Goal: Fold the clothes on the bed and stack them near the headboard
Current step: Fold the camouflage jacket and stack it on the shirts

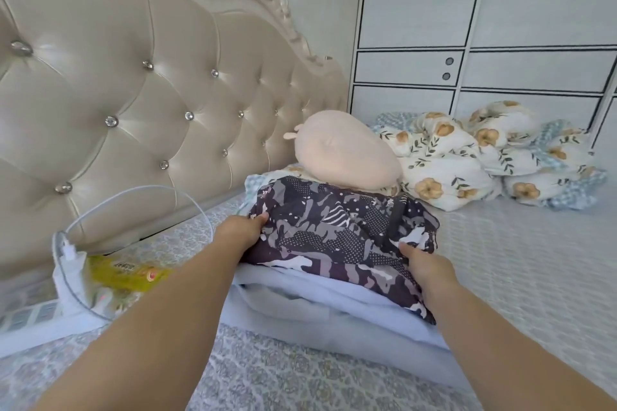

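Two bare forearms are reaching in from the bottom edge, both cut off below the elbow. The left hand point(242, 230) is gripping the left edge of a dark patterned garment point(337, 230), thumb lying on top, the other fingers tucked underneath and hidden. The right hand point(424, 265) is pinching the garment's right edge the same way, thumb on the cloth, remaining fingers out of sight beneath it. The folded patterned garment is sitting on top of a pale blue folded stack point(320, 307), whose separate pieces are hard to tell apart. The stack is resting on the bed point(517, 264), near the tufted headboard point(133, 93).

Just behind the garment a peach plush cushion point(347, 150) is lying on a pillow that is mostly hidden. To the right of it a crumpled floral quilt point(484, 157) is bunching against a white wardrobe point(500, 27), which is running off the top and right edges. Left of the stack, beside the headboard, a white cable point(147, 192) is looping above a yellow packet point(130, 272) with print too blurred to read.
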